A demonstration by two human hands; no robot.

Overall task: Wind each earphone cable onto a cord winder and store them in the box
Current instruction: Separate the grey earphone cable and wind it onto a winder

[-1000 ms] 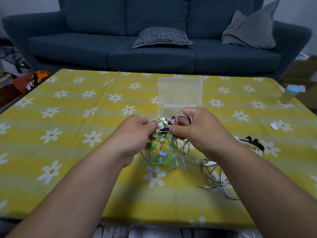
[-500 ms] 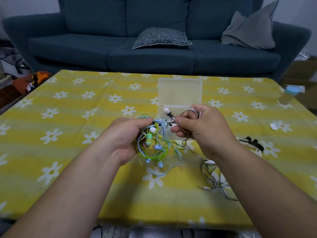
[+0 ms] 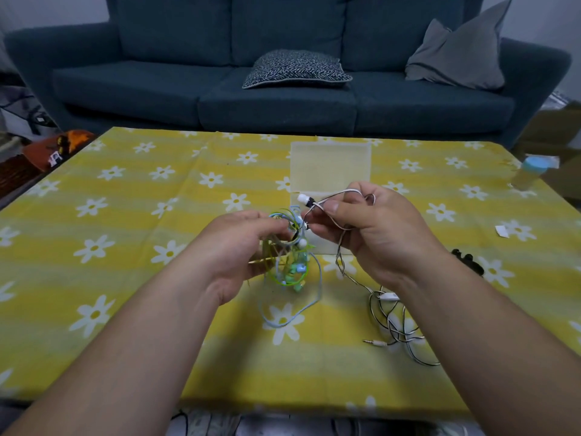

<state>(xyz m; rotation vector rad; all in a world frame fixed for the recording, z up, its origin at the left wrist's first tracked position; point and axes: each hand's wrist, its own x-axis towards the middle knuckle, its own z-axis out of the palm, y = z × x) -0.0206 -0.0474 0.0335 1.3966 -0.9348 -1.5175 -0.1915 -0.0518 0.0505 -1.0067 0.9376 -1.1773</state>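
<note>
**Head view.** The left hand (image 3: 239, 247) was raised over the tabletop (image 3: 141, 196), its grip curled around a tangle of green and blue earphone cables (image 3: 290, 272). The loops hung below the fingers, and one blue strand (image 3: 318, 287) trailed onto the yellow flowered cloth. The right hand (image 3: 377, 234), just beside the left, held a white-and-black earphone cable (image 3: 341, 247), its grip pinching the cable between thumb and forefinger. A white earbud (image 3: 304, 198) projected leftward from that pinch. The rest of this cable lay in loose coils on the tabletop under the right forearm, its plug (image 3: 375, 342) pointing left. A clear box (image 3: 330, 165) lay open beyond both hands. A blue-capped bottle (image 3: 531, 173) stood near the tabletop's right edge.
</note>
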